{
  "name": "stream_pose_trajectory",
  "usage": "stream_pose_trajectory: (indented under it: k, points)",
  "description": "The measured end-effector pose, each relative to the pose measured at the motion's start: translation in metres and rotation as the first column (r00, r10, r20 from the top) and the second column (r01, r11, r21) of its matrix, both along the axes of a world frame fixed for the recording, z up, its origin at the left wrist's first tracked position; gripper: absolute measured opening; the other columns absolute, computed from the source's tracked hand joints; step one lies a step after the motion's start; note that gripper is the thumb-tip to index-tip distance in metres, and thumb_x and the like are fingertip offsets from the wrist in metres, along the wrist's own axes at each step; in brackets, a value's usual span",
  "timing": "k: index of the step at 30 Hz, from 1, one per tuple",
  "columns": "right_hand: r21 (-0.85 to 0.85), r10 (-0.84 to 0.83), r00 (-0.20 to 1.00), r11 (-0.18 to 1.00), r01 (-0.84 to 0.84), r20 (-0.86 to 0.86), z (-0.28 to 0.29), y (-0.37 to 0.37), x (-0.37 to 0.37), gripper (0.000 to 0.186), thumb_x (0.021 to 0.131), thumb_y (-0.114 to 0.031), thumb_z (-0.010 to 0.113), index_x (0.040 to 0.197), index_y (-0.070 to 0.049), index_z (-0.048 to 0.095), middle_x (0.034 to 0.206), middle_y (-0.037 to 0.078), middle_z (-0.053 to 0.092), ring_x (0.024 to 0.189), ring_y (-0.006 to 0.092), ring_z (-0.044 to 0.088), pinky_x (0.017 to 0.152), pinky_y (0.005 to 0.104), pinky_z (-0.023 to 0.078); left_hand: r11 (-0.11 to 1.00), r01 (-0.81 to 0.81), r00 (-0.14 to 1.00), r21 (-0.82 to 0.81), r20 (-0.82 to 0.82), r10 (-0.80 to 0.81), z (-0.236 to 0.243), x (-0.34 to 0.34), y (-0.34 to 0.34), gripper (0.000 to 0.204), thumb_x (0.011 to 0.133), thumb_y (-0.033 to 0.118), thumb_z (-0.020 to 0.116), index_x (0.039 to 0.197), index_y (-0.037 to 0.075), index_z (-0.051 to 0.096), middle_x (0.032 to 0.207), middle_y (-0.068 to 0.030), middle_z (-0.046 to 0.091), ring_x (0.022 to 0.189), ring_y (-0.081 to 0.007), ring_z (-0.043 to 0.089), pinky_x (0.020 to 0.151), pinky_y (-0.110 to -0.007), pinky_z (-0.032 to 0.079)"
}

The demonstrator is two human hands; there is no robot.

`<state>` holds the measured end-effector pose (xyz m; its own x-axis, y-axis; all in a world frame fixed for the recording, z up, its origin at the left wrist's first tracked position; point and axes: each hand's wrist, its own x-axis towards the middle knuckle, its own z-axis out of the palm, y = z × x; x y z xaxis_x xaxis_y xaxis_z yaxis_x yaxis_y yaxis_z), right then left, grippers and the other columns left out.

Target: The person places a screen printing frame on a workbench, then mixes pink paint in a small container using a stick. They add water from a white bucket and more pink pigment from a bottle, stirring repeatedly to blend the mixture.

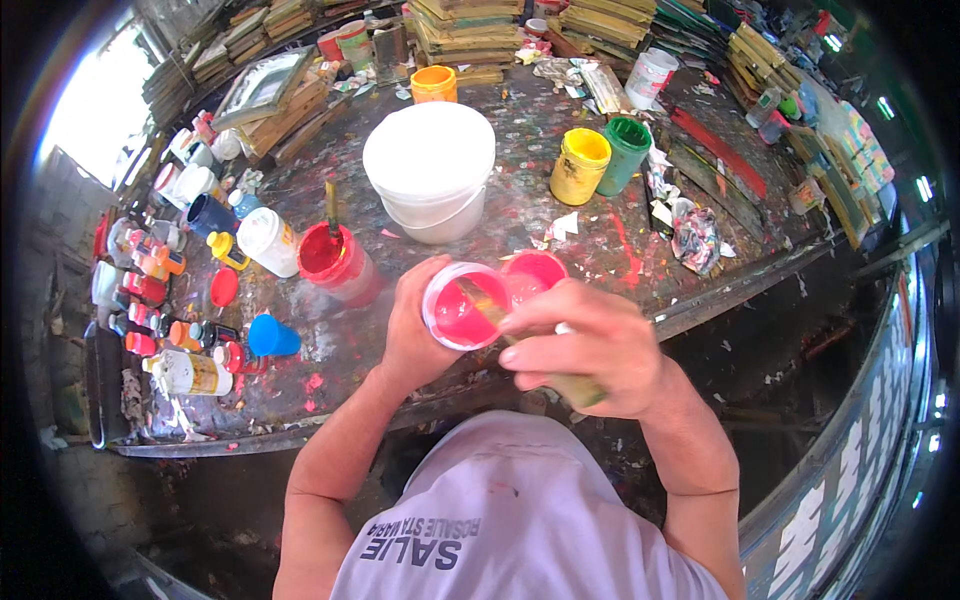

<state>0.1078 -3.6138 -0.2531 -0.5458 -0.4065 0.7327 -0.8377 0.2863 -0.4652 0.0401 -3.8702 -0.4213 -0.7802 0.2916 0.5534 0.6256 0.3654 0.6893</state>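
My left hand (410, 330) grips a white cup (455, 325) of bright pink paint, tilted slightly, above the work table's front part. My right hand (610, 350) holds a flat, paint-stained greenish stick (575, 390), whose upper end reaches into the cup. Just behind the cup, touching or nearly touching it, is another pink-filled container (535, 270). To the left stands a red paint pot (345, 275) with a stick (331, 200) upright in it. A large white bucket with a lid (428, 150) stands beyond my hands.
The stained table (370, 395) carries yellow (577, 180) and green (623, 165) pots, an orange pot (434, 85), several bottles and jars (190, 370) on the left, a blue cup (272, 337), crumpled scraps (697, 240), a red strip (715, 150) and stacked wooden frames (450, 30) along the back.
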Motion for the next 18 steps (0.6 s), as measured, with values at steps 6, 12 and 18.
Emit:
stream_pose_trajectory:
  k: [6,12,18]
  points:
    - [0.040,-0.006,0.999,0.999,0.007,-0.032,-0.005,0.013,0.010,0.029,0.084,-0.014,0.098,0.107,-0.009,0.082,0.107,0.008,0.081,0.090,0.0288,0.079,0.078,0.0425,0.064,0.997,-0.079,0.965,0.010,-0.250,0.079,0.015,0.003,0.001,0.119,0.072,0.016,0.112,0.168,0.004,0.041,0.163,-0.0193,0.060,0.149,-0.0342,0.064,0.126,-0.048,0.053]
    - [-0.089,0.004,0.995,0.996,-0.013,-0.101,0.005,0.030,0.013,0.026,0.089,-0.017,0.098,0.109,-0.010,0.084,0.108,0.011,0.084,0.086,0.0288,0.081,0.072,0.0403,0.064,0.999,-0.054,0.965,0.007,-0.255,0.054,0.032,0.006,0.012,0.117,0.075,0.013,0.110,0.168,0.003,0.040,0.165,-0.0198,0.059,0.151,-0.0352,0.063,0.128,-0.050,0.051]
    - [-0.036,0.066,0.983,0.997,-0.074,-0.169,0.002,0.041,0.013,0.031,0.088,-0.016,0.098,0.114,-0.010,0.084,0.119,0.012,0.083,0.091,0.0301,0.082,0.076,0.0408,0.066,1.000,0.009,0.968,-0.006,-0.250,-0.010,0.054,-0.006,0.024,0.118,0.075,0.012,0.110,0.169,0.003,0.040,0.166,-0.0191,0.057,0.150,-0.0321,0.064,0.126,-0.047,0.053]
